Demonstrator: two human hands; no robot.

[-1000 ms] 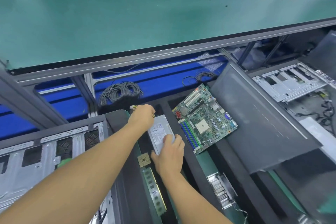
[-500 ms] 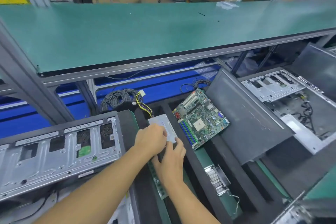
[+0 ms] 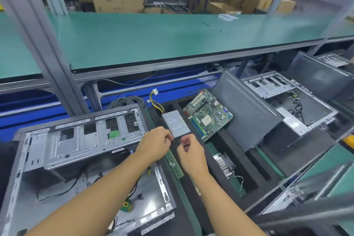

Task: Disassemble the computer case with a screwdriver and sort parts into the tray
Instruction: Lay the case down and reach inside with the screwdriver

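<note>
A silver power supply [image 3: 175, 125] lies in a slot of the black foam tray [image 3: 193, 182], its yellow and black cables [image 3: 156, 101] trailing off the far end. My left hand [image 3: 154, 146] and my right hand [image 3: 190, 152] are at its near, vented end with curled fingers on the two corners. A green memory stick [image 3: 174, 164] lies in the tray just below my hands. The motherboard [image 3: 207, 115] leans in the slot to the right. The open computer case [image 3: 86, 140] lies on its side at the left.
A heatsink [image 3: 223, 164] sits in a tray slot at the right. A grey side panel [image 3: 247, 113] leans over the tray, with another open case [image 3: 287, 105] beyond it. A green and yellow handle [image 3: 126, 205] lies inside the left case. A green shelf [image 3: 172, 40] overhangs the bench.
My hands have slid back along the power supply to its near end. My left hand has left the cable end, and the cables now lie free beyond the tray.
</note>
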